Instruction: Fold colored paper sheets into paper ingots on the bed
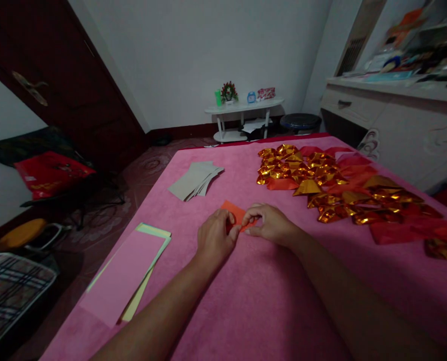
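Note:
A small red-orange sheet of paper [234,209] lies on the pink cloth-covered surface [253,301] in front of me. My left hand [215,236] pinches its near left edge with curled fingers. My right hand [268,223] pinches the near right edge, thumb and forefinger pressed together on the paper. The part of the sheet under my fingers is hidden.
A pile of folded gold and red foil pieces [321,178] spreads across the right. A stack of grey-beige sheets [195,180] lies further back on the left. Pink and pale-green sheets [128,273] sit near the left edge. A white side table [242,108] stands by the wall.

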`<state>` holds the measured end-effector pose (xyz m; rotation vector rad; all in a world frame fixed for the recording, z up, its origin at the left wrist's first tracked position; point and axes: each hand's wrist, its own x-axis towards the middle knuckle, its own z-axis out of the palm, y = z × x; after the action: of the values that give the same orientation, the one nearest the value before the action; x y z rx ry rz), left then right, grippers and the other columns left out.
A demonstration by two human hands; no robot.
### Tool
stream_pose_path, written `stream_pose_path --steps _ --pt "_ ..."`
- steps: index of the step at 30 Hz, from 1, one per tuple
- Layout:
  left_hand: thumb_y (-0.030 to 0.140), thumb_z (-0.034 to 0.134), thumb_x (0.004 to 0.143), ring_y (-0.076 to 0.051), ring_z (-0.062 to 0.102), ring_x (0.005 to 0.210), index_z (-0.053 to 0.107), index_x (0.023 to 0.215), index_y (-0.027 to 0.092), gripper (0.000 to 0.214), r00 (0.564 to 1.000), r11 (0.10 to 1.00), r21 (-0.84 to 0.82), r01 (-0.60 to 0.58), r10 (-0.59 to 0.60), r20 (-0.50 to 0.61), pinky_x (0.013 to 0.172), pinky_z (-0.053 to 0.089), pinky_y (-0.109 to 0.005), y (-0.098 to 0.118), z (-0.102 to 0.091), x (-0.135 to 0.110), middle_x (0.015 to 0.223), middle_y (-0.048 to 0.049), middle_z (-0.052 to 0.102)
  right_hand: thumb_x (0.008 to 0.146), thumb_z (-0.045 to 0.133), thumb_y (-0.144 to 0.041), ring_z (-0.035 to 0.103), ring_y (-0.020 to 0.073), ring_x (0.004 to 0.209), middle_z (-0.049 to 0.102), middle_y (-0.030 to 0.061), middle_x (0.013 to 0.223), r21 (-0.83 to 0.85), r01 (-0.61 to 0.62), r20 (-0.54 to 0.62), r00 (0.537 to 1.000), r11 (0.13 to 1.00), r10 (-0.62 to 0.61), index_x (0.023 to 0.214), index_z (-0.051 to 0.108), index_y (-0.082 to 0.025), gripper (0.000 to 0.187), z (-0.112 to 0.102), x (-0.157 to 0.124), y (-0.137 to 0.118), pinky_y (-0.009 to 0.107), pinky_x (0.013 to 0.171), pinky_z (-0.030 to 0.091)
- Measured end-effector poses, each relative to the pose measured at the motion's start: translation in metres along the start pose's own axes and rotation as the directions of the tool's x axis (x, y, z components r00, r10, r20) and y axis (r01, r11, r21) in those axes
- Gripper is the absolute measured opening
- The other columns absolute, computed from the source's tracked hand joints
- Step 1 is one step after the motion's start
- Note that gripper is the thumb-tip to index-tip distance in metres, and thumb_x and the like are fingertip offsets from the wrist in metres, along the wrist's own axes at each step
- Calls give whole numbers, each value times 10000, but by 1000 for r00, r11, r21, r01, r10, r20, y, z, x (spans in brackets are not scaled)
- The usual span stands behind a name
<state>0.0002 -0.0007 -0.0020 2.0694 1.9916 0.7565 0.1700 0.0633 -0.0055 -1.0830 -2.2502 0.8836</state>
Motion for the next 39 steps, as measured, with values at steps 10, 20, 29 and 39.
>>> stream_pose_path --steps 10,20,29,39 --pt "143 577 729 -116 507 627 534 773 195 81 1000 986 -164 -6 7 4 567 330 -227 -8 -2 0 730 20 583 623 745 -249 566 154 805 604 7 891 -104 -142 -141 982 984 127 826 661 -211 223 9 -1 -9 266 711 427" --pt "83 592 697 -119 529 686 605 838 178 171 993 937 -332 -107 85 -81 628 408 -234 -15 3 1 793 -2 588 632 747 -262 574 147 706 670 8 863 -174 -159 -106 984 972 142 1001 620 -234 391 7 1 -19 246 608 373" --pt "142 665 688 -164 549 815 609 905 194 230 985 932 -349 -96 39 -169 748 461 -302 -12 -7 5 879 -25 580 682 653 -259 529 144 542 619 -15 589 -162 -237 -116 968 958 220 636 633 -213 67 9 1 -28 240 493 285" --pt "370 729 705 -161 650 756 633 1007 103 415 973 167 -971 171 -181 140 762 514 -322 -9 -6 8 897 -101 685 703 686 -355 649 215 758 721 64 867 610 -116 -245 913 784 326 900 688 -148 286 24 5 -31 296 658 500"
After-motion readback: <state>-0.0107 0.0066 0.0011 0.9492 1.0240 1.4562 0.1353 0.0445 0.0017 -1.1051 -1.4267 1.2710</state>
